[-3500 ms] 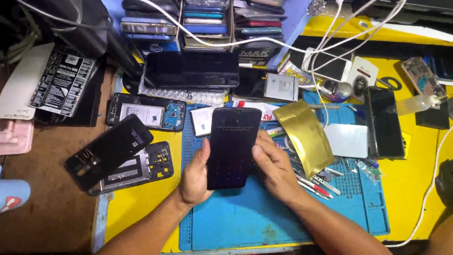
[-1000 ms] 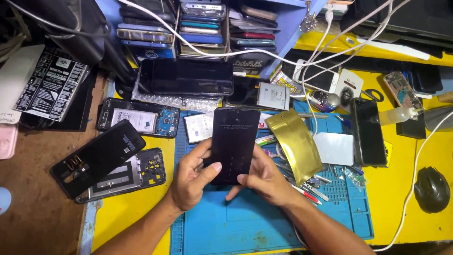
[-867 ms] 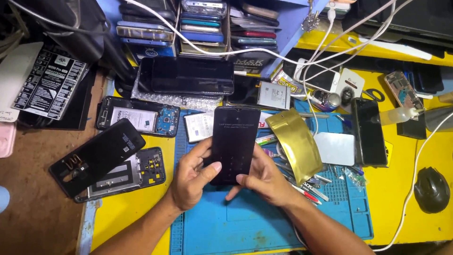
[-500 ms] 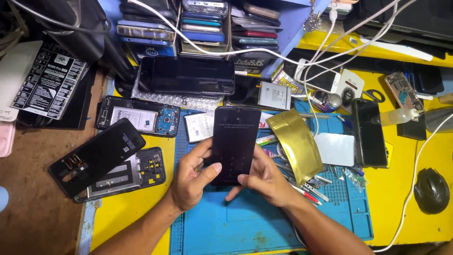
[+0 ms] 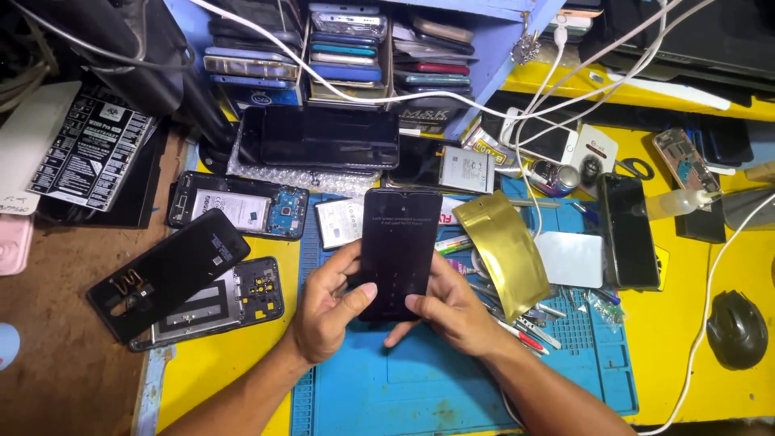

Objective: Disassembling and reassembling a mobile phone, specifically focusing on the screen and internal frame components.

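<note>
Both hands hold a black phone (image 5: 399, 252) over the blue mat (image 5: 452, 387). The phone stands tall between them, its dark screen facing up, with its top end pointing away from the person. The left hand (image 5: 324, 308) grips the left edge of the phone, and its thumb lies on the glass near the bottom. The right hand (image 5: 452, 311) grips the right edge, and its thumb also rests on the lower part of the screen. The fingers of both hands curl under the phone, so its bottom end is tucked between the two palms. A gold pouch (image 5: 502, 250) lies just to the right of the phone, partly on the mat. To the left, on the yellow table (image 5: 210, 371), sit a black back cover (image 5: 168, 274) and an open phone frame (image 5: 238, 206). A bigger dark screen (image 5: 319, 137) lies farther up, well apart from the hands. A black mouse (image 5: 736, 329) sits far to the right.
</note>
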